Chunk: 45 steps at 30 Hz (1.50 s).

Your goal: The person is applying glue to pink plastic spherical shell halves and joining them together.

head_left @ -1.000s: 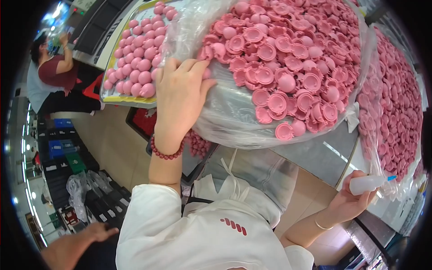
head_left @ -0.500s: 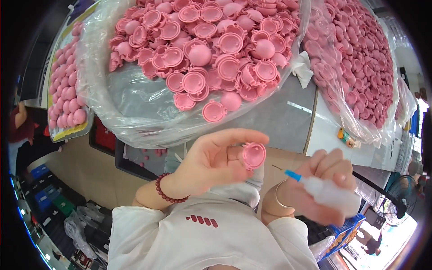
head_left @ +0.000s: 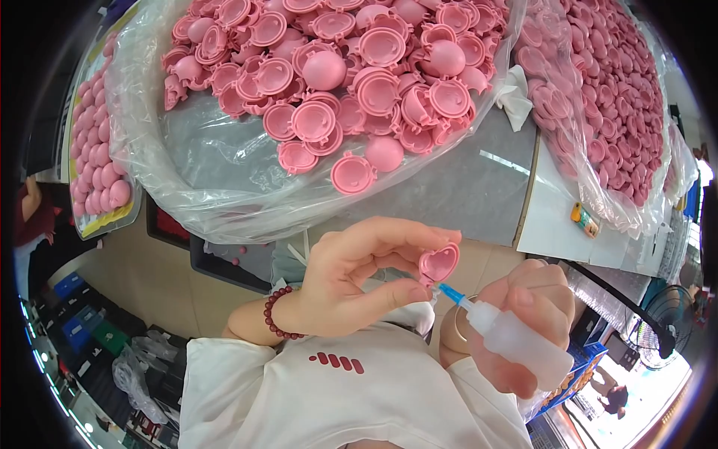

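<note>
My left hand (head_left: 366,277) pinches a small pink plastic half-shell (head_left: 440,262) between thumb and fingers, its hollow side tilted up. In my right hand (head_left: 523,322) is a translucent white squeeze bottle (head_left: 520,340) with a blue needle tip (head_left: 451,292). The tip points at the shell's lower edge, next to my left thumb. Whether the needle touches the shell I cannot tell. Beyond my hands, a heap of similar pink half-shells (head_left: 378,93) lies in a clear plastic bag (head_left: 224,213) spread open on the grey table (head_left: 464,191).
A second bag of pink shells (head_left: 606,97) lies at the right. Pink balls (head_left: 97,161) fill a tray at the far left. A crumpled white tissue (head_left: 514,97) sits between the bags. At the right are a small orange-and-green item (head_left: 585,219) and a fan (head_left: 662,322).
My right hand has brought the bottle left, so its needle tip meets or nearly meets the shell's edge. My left hand has shifted slightly right and turned the shell.
</note>
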{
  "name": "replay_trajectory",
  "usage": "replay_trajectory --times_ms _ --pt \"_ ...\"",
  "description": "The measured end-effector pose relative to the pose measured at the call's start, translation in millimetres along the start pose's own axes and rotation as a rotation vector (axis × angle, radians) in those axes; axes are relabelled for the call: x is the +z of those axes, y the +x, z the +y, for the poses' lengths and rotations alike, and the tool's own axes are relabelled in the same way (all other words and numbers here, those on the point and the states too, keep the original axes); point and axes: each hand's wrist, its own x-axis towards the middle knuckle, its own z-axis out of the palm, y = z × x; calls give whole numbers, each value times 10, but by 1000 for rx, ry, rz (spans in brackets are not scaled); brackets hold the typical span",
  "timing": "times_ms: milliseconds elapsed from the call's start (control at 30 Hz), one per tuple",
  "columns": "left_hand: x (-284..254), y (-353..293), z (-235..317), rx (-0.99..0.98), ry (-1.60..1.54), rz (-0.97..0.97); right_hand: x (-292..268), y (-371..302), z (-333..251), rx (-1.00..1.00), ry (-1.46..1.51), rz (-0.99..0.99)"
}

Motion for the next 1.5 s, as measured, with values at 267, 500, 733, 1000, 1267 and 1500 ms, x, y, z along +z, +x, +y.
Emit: replay_trajectory --times_ms 267,500,733,1000,1267,1500 --pt "-10 -4 19 11 19 -23 17 39 -28 33 16 55" --pt "-9 -4 12 27 24 -39 21 67 17 -34 30 100" --pt "1 -19 35 19 20 -20 -20 46 12 -50 -30 64" --pt "-13 -25 64 97 248 -3 -74 25 -54 88 -91 -51" --pt "-184 102 52 345 420 -155 -164 -19 324 193 -613 342" --pt "-108 62 30 39 -369 -98 -301 -13 613 634 -179 152"
